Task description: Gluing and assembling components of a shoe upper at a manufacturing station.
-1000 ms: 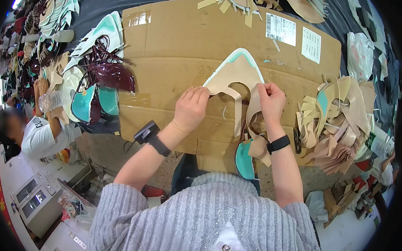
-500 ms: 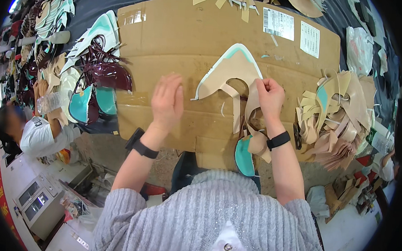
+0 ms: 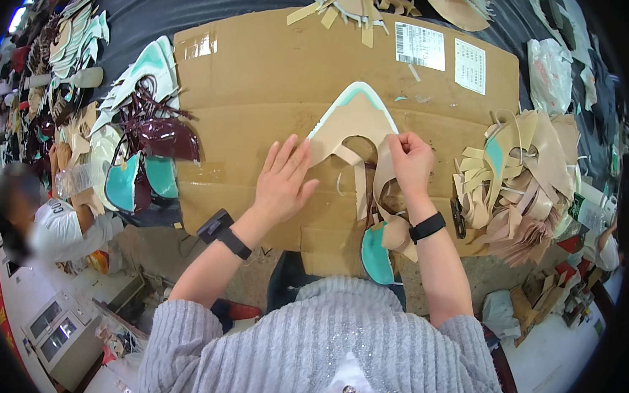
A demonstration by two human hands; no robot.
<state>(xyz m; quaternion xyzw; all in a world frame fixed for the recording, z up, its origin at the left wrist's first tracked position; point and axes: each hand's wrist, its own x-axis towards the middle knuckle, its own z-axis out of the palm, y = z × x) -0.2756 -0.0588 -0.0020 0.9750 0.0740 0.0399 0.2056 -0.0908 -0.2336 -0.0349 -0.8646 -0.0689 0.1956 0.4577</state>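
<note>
A beige shoe upper (image 3: 359,116) with a white and mint-green pointed toe edge lies on the cardboard in front of me, its point facing away. My right hand (image 3: 411,164) pinches the upper's right edge between thumb and fingers. Flat and with fingers stretched, my left hand (image 3: 284,181) rests at the upper's left side and hides that end. A beige strap (image 3: 360,185) runs from the upper toward me. Below my right hand, a turquoise-lined heel piece (image 3: 379,251) hangs over the cardboard's near edge.
Glossy dark-red shoe uppers (image 3: 169,138) lie at the left of the cardboard sheet (image 3: 279,59). A heap of beige pieces (image 3: 536,172) sits at the right, with dark snips (image 3: 458,217) beside it. Another person (image 3: 68,223) works at far left.
My left hand has come down and to the right, from above the cardboard onto the upper's left side. The right hand keeps its pinch. The whole view has shifted slightly.
</note>
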